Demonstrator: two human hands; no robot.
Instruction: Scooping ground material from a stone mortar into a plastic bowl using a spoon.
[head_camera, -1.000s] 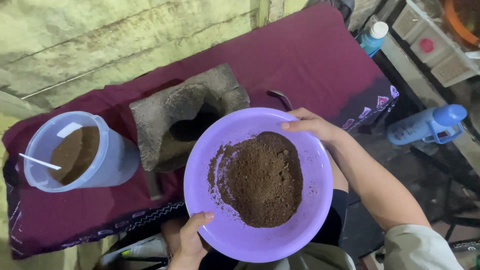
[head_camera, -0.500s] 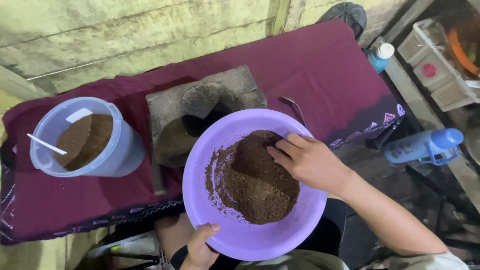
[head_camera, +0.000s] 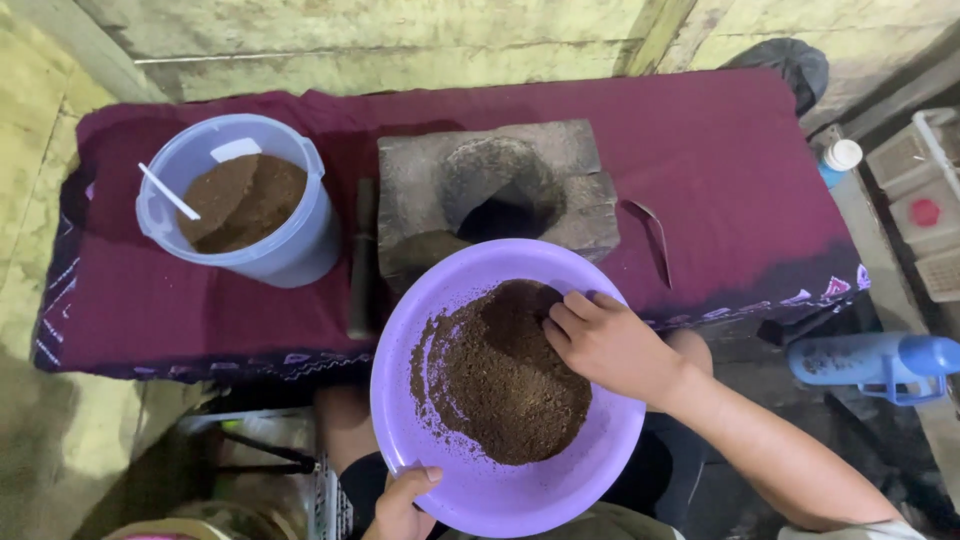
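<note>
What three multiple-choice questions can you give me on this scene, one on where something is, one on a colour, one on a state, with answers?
1. Where is the right hand?
A. On the stone mortar
B. In the brown powder in the basin
C. On the blue bottle

2. What colour is the basin?
A. Purple
B. Green
C. White

3. How is the tub with the white spoon?
A. Lidded
B. Tipped over
C. Open, upright, holding brown powder

Answers: 1 B, the fingers dig into the brown powder. 2 A, its rim, gripped by the left hand, is purple. 3 C, the powder inside shows from above.
</note>
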